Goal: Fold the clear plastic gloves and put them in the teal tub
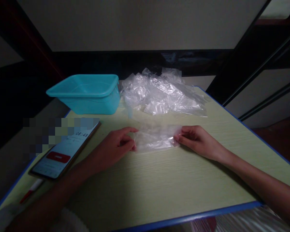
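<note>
A flat, clear plastic bag lies stretched sideways between my two hands, just above or on the tabletop. My left hand has its thumb and curled fingers closed at the bag's left end, while the index finger points along its upper edge. At the right end, my right hand pinches the bag between thumb and fingers. Behind it rests a crumpled heap of clear plastic bags, shiny and loosely piled.
A turquoise plastic basin stands at the back left of the pale, blue-edged table. A lit phone lies beside my left forearm, with a red-and-white pen partly under it. A panel rises behind the table.
</note>
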`<state>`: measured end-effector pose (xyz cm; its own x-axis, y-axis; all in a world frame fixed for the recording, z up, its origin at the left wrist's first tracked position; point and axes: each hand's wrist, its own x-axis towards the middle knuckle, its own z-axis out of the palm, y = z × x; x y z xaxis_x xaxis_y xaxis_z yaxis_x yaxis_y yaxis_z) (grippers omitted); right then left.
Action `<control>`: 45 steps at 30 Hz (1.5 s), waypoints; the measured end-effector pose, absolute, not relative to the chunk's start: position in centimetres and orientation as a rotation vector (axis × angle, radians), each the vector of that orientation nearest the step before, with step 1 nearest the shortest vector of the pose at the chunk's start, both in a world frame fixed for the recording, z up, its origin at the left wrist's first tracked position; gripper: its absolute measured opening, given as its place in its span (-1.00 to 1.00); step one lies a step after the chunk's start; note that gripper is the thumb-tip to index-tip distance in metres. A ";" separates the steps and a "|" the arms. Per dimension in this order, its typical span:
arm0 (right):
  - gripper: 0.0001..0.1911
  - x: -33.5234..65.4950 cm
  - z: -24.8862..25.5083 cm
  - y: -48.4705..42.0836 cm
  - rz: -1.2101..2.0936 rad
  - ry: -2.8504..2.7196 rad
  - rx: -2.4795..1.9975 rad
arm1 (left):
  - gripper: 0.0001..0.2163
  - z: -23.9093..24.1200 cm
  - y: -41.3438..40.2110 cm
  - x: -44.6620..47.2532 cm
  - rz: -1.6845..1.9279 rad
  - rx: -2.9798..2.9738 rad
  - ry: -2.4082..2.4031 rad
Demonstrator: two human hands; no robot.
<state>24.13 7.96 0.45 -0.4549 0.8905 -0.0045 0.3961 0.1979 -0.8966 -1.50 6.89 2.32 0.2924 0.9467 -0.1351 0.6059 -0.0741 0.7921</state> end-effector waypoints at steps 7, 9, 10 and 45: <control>-0.81 23.8 -0.2 8.3 1.171 -1.783 -1.222 | -0.60 1.9 7.1 -1.7 0.547 1.800 1.442; -0.72 23.7 -0.3 8.3 1.178 -1.735 -1.230 | -0.55 2.0 7.1 -1.6 0.551 1.767 1.447; -0.70 23.7 -0.3 8.3 1.178 -1.724 -1.236 | -0.52 2.0 7.0 -1.5 0.555 1.748 1.449; -0.22 24.1 -0.8 6.8 0.071 -2.795 -1.082 | -0.49 0.3 6.3 -0.1 0.723 1.722 1.451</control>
